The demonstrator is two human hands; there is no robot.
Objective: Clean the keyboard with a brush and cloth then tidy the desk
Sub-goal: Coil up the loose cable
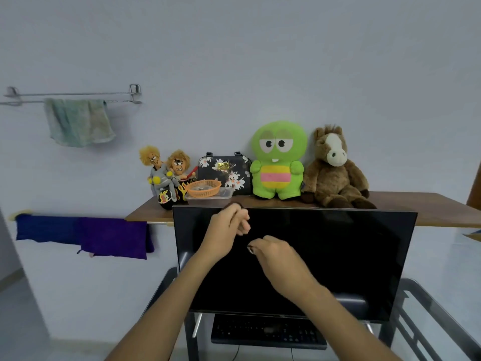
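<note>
My left hand (229, 222) is raised in front of the black monitor (338, 256), fingers curled shut. A dark brownish tuft (234, 204) sticks out above its knuckles and looks like a brush head. My right hand (273, 254) hovers just below and to the right, its fingertips pinching a small dark end (250, 249). Against the black screen I cannot tell whether this is the same brush. The black keyboard (268, 332) lies on a tray under the monitor, below both hands.
A greenish towel (78, 121) hangs on a wall rack and a blue-purple cloth (83, 233) on a lower bar. The wooden shelf (429, 207) carries dolls, a floral bag (225, 173), an orange basket (204, 188), a green plush and a horse plush. A metal frame (429, 321) stands at the right.
</note>
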